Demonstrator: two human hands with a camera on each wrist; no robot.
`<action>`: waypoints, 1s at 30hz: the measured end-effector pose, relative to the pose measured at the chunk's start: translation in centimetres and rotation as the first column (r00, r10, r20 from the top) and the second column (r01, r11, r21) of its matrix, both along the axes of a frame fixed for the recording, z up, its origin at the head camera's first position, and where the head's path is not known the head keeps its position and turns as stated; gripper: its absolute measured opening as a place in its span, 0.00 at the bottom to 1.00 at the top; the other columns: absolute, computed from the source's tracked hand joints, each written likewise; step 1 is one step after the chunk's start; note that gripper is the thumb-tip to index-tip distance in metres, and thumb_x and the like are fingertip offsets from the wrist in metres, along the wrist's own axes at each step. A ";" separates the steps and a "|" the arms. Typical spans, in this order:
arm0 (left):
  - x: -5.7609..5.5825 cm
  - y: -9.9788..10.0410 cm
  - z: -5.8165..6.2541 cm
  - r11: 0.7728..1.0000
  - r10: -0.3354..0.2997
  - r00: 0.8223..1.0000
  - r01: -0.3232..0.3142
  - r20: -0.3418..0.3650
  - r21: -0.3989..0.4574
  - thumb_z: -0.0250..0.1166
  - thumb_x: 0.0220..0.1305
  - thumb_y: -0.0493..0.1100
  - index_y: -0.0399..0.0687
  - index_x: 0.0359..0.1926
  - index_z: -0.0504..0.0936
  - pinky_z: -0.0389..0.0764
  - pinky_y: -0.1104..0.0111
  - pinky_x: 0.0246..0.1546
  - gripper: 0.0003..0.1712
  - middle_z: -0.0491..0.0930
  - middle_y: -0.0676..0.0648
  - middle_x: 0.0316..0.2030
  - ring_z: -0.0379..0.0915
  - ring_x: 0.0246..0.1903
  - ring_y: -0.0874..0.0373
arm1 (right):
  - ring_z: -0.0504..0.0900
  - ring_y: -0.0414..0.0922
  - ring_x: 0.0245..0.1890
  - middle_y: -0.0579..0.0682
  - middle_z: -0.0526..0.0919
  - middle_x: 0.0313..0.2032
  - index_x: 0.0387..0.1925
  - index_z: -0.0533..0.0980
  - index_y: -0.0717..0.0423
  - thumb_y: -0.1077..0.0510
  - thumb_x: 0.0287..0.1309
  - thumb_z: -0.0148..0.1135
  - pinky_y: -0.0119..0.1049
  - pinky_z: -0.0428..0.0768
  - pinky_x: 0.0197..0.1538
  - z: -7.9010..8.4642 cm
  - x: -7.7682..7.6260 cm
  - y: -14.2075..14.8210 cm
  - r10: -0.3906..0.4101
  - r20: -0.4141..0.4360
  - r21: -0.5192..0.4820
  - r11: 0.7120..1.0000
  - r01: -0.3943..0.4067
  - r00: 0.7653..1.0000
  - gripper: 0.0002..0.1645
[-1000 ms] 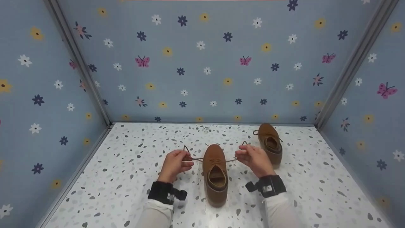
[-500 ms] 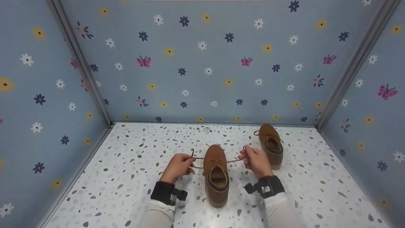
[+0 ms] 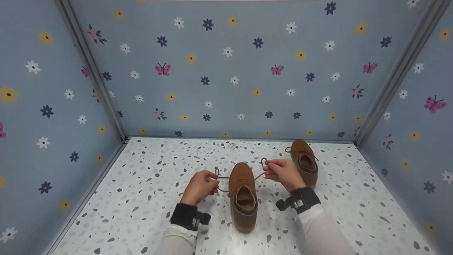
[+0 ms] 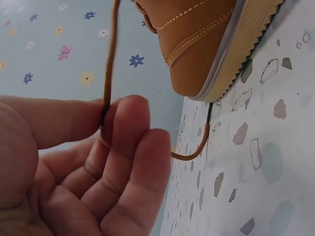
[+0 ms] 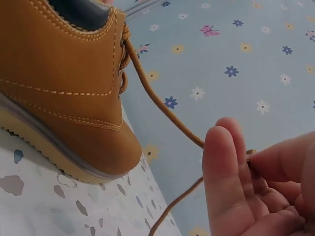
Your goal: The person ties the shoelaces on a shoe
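Note:
A brown lace-up shoe stands upright on the speckled surface, toe pointing away, between my two hands. My left hand pinches one shoelace between thumb and fingers; a small loop of it sticks up above the fingertips, and more lace runs back to the shoe. On the other side, my right hand pinches the other shoelace, which slants up from the top eyelets, with a bend of it above the fingers. In the right wrist view its loose end hangs below the hand. Both hands are apart from the shoe's body.
A matching brown shoe stands at the back right, partly behind my right hand, its own laces sticking out sideways. Blue flowered panels with grey metal posts enclose the white speckled surface at the back and both sides.
My left hand has moved slightly right and its fingers have closed in on the lace. The right hand, after moving right, has come back left and up with its lace. The shoe stays put.

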State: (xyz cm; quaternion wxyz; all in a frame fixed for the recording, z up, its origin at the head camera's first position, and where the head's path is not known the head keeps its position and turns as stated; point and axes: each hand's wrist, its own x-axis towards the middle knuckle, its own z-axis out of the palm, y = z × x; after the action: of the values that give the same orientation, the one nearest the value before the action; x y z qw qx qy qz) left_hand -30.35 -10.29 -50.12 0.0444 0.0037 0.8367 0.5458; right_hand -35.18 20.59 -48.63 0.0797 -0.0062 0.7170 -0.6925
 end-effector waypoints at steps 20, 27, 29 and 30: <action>0.3 0.4 -0.2 0.989 -0.057 0.995 0.045 -0.081 -0.140 0.69 0.57 0.45 0.53 0.29 0.86 0.69 0.71 0.15 0.03 0.82 0.53 0.19 0.76 0.18 0.61 | 0.84 0.49 0.32 0.51 0.85 0.32 0.39 0.81 0.53 0.53 0.67 0.55 0.33 0.78 0.31 3.9 -2.9 -5.7 0.215 -0.220 0.565 0.823 -0.056 0.951 0.11; 0.3 0.2 -0.2 0.979 -0.101 0.988 0.078 -0.119 -0.190 0.69 0.54 0.43 0.53 0.29 0.89 0.71 0.71 0.17 0.03 0.82 0.54 0.18 0.74 0.18 0.63 | 0.82 0.43 0.39 0.44 0.86 0.42 0.41 0.83 0.39 0.52 0.66 0.58 0.36 0.79 0.43 5.8 -1.9 -8.9 0.562 -0.313 0.700 0.682 -0.214 0.766 0.09; 0.3 0.1 -0.2 0.977 -0.112 0.986 0.086 -0.122 -0.197 0.68 0.54 0.42 0.52 0.29 0.89 0.71 0.70 0.18 0.03 0.82 0.54 0.18 0.74 0.17 0.63 | 0.82 0.42 0.39 0.43 0.86 0.44 0.44 0.83 0.38 0.51 0.66 0.59 0.37 0.79 0.44 5.9 -1.8 -9.2 0.596 -0.301 0.726 0.649 -0.227 0.744 0.10; 0.3 0.1 -0.2 0.976 -0.114 0.986 0.089 -0.120 -0.198 0.68 0.54 0.42 0.52 0.29 0.89 0.71 0.70 0.18 0.04 0.82 0.54 0.18 0.74 0.18 0.63 | 0.82 0.42 0.39 0.42 0.86 0.44 0.45 0.83 0.39 0.52 0.66 0.59 0.37 0.79 0.44 5.8 -1.8 -9.2 0.598 -0.300 0.735 0.641 -0.219 0.744 0.10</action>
State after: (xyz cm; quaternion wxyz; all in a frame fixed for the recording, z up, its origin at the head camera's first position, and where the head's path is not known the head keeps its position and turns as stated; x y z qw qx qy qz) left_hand -30.04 -10.21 -50.33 0.0177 0.0780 0.8853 0.4581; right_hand -36.94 11.39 -42.81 0.0416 -0.3331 0.8836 -0.3265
